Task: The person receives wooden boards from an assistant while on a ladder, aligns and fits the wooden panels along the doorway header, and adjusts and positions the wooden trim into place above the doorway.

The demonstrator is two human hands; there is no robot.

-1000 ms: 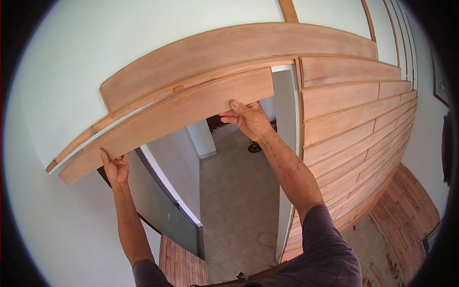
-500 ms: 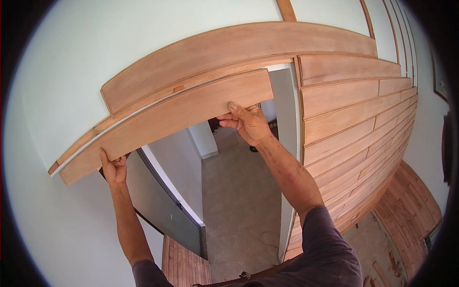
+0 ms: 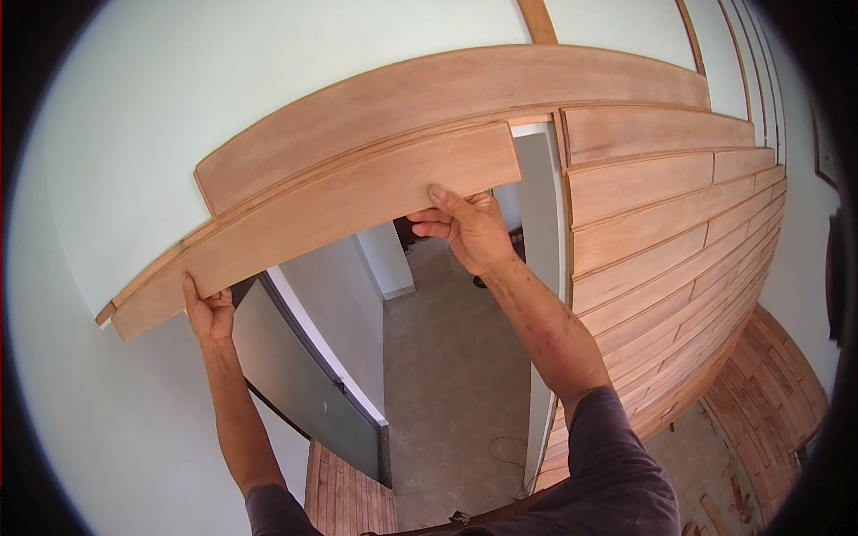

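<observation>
A long wooden plank (image 3: 340, 192) spans the top of the doorway, held up by both my hands along its lower edge. My left hand (image 3: 211, 313) grips it near its left end, thumb on the front face and fingers curled under. Closer to the right end, my right hand (image 3: 469, 234) pinches the lower edge, thumb on the face. The plank's top edge lies close against the lower edge of a fixed upper plank (image 3: 447, 85); whether they fully meet I cannot tell. Bits of a wooden batten (image 3: 534, 120) show beyond the plank's ends.
Rows of wooden cladding (image 3: 652, 188) cover the wall right of the opening. Vertical battens (image 3: 539, 22) run up the white wall above. A dark-framed door (image 3: 313, 393) stands in the doorway. Wood offcuts (image 3: 737, 496) lie on the floor at lower right.
The plank has moved up toward the fixed upper plank, covering the white strip and most of the batten seen before. Both hands rose slightly with it, keeping their grip.
</observation>
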